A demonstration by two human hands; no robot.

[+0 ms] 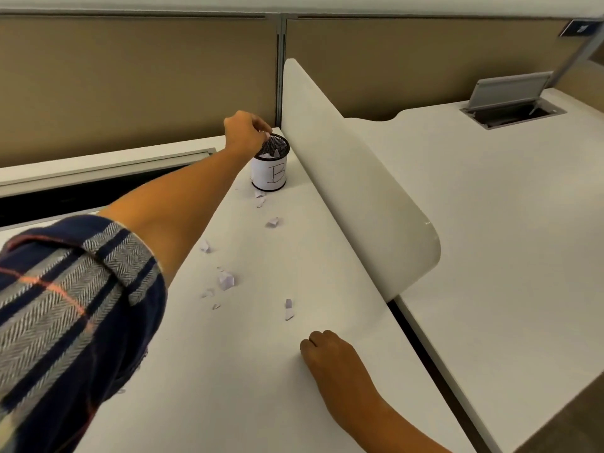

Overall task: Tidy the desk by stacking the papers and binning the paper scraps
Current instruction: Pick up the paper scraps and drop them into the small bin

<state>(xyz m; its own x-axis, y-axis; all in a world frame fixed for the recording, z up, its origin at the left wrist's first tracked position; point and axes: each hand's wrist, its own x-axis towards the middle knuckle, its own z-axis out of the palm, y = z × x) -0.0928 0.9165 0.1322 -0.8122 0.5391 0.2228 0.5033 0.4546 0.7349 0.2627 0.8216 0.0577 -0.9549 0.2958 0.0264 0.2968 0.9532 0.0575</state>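
**A:** Entry, head view. Left hand?

**B:** Left hand (246, 132) at 11 o'clock in the frame, arm stretched out from a rolled plaid sleeve (75, 305). It sits over the rim of the mesh pen cup (270, 165), on the cup's 10 o'clock side. The fingertips are bunched and point down, pinching a small pale paper scrap (267, 135) just above the opening.

**A:** The cup?

**B:** Black wire mesh, upright, with a white paper band marked "B". It stands on the white desk (261, 371) at the far end, just beside the curved white divider (359, 197) at its 3 o'clock. Crumpled white pieces show inside, below the rim.

**A:** Right hand?

**B:** Right hand (330, 354) at 5 o'clock, resting on the desk, well apart from the cup. The fingers are curled under in a loose fist and pressed together. Nothing shows in it, but I cannot see inside the curl.

**A:** What is on the desk?

**B:** Loose scraps (225, 280), pale lilac-white, strung out in a line from the cup base toward 6 o'clock:
- One lies just beside the base.
- One lies a little further along the line.
- One lies close to the forearm.
- A cluster lies mid-desk, with tiny bits around it.
- A pair lies nearest the right hand, at its 11 o'clock.

None of them touches either hand.

**A:** Surroundings?

**B:** Tan partition panels (130, 76) run across 12 o'clock. A dark cable trough (98, 188) lies at 9 o'clock behind the left arm. Past the divider, at 3 o'clock, is a second white desk (490, 223). Its grey cable hatch (513, 106) is propped open at 1 o'clock.
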